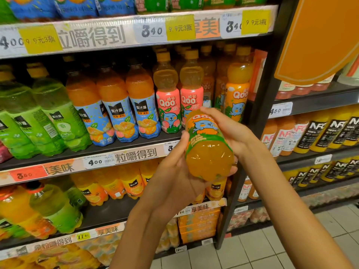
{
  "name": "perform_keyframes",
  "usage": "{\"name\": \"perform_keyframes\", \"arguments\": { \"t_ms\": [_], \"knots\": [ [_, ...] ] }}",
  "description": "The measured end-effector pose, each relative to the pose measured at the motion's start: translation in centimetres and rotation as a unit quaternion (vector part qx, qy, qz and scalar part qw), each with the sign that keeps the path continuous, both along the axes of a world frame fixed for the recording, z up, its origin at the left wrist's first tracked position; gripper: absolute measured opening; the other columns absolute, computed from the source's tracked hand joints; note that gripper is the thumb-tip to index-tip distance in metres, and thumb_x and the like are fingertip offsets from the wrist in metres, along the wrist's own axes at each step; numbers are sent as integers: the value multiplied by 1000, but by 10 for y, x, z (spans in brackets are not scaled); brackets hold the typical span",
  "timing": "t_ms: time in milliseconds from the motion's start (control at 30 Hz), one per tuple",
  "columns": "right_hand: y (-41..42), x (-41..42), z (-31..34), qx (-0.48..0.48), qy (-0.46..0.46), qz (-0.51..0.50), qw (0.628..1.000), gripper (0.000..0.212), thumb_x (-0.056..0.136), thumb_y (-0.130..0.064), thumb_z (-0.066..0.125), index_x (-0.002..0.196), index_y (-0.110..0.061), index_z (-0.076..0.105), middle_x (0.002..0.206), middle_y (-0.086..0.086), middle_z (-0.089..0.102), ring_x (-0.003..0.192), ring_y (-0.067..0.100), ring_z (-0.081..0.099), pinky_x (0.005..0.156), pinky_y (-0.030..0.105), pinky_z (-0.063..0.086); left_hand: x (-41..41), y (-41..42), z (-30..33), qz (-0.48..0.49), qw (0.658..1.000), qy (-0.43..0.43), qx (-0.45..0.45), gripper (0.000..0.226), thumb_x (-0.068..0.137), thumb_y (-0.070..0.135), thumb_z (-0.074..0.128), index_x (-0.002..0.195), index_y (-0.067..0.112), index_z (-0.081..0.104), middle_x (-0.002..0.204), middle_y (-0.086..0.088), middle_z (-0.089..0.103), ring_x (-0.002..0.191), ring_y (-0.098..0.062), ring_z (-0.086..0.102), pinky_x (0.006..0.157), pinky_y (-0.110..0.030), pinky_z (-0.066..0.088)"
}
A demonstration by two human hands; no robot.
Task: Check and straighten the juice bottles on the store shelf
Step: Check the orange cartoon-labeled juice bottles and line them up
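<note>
I hold an orange Qoo juice bottle (207, 146) tipped with its base toward me, in front of the middle shelf (120, 150). My left hand (174, 171) cups the bottle's base from below, thumb up its left side. My right hand (229, 129) grips the labelled upper part from the right, fingers curled over it; the cap end is hidden. On the shelf behind stand two pink Qoo bottles (168, 100), another orange Qoo bottle (238, 88), three blue-labelled orange juice bottles (114, 105) and green bottles (52, 109), all upright.
A dark shelf upright (258, 121) divides this bay from NFC juice bottles (314, 133) on the right. Larger orange and green bottles (50, 206) fill the shelf below. An orange hanging sign (318, 35) is at the top right. Tiled floor (272, 249) lies lower right.
</note>
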State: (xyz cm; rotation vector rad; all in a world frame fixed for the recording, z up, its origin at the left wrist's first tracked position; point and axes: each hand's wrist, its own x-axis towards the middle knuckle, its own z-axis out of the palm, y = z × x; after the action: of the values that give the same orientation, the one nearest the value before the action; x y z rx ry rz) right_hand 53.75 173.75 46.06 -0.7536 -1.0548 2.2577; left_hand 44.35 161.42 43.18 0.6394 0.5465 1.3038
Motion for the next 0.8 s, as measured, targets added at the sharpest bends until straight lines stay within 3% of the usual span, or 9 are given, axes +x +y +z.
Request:
{"name": "perform_keyframes", "arguments": {
  "t_ms": [167, 267, 333, 400, 500, 600, 700, 800],
  "knots": [
    [-1, -3, 6, 42, 5, -57, 997, 35, 92, -28, 59, 115, -1, 60, 91, 15, 69, 77, 23, 68, 62, 31, 60, -1, -2, -7, 11, 1000, 26, 12, 65, 79, 48, 59, 125, 3, 58, 115, -23, 65, 100, -32, 67, 79, -42, 56],
    [-2, -1, 12, 164, 46, -105, 980, 19, 93, -22, 58, 105, -8, 61, 84, 6, 72, 75, 17, 70, 68, 30, 59, 1, -1, -10, 72, 986, 151, -8, 68, 76, 58, 59, 125, 12, 60, 116, -16, 68, 103, -29, 67, 90, -45, 54],
    [-6, 3, 15, 261, 79, -131, 953, 25, 89, -19, 60, 114, -15, 59, 94, 1, 72, 84, 14, 70, 72, 29, 57, -2, 0, -13, 129, 961, 244, -4, 65, 73, 57, 62, 126, 20, 57, 114, -5, 70, 106, -22, 66, 96, -44, 51],
    [-9, 8, 18, 341, 106, -156, 921, 40, 84, -17, 67, 121, -24, 54, 105, -4, 72, 96, 13, 69, 77, 27, 55, -3, 3, -16, 171, 934, 308, 57, 52, 75, 50, 64, 122, 29, 56, 110, 5, 71, 103, -13, 67, 87, -31, 55],
    [-17, 11, 22, 420, 104, -157, 888, 59, 80, -14, 72, 132, -24, 45, 121, -4, 65, 111, 16, 64, 84, 28, 53, 0, 6, -17, 197, 914, 339, 101, 50, 63, 46, 69, 109, 35, 56, 100, 15, 72, 94, -6, 68, 71, -17, 53],
    [-20, 12, 22, 381, 136, -106, 908, 75, 68, -38, 77, 133, -24, 44, 127, 1, 61, 116, 19, 61, 89, 32, 53, -2, 6, -23, 179, 928, 309, 108, 52, 60, 46, 75, 108, 30, 62, 100, 6, 73, 93, -13, 70, 70, -22, 55],
    [-23, 13, 20, 303, 145, -33, 941, 92, 59, -54, 79, 134, -13, 46, 125, 17, 62, 115, 35, 59, 98, 49, 48, -3, 3, -28, 127, 943, 289, 102, 80, 56, 62, 80, 119, 17, 59, 110, -8, 71, 99, -25, 68, 77, -33, 55],
    [-26, 11, 21, 318, 142, -52, 936, 66, 77, -41, 74, 129, -10, 49, 113, 16, 65, 96, 27, 66, 84, 40, 53, -1, 6, -28, 127, 946, 284, 94, 85, 56, 66, 77, 122, 16, 55, 112, -6, 70, 103, -24, 67, 80, -33, 55]
  ]
}}
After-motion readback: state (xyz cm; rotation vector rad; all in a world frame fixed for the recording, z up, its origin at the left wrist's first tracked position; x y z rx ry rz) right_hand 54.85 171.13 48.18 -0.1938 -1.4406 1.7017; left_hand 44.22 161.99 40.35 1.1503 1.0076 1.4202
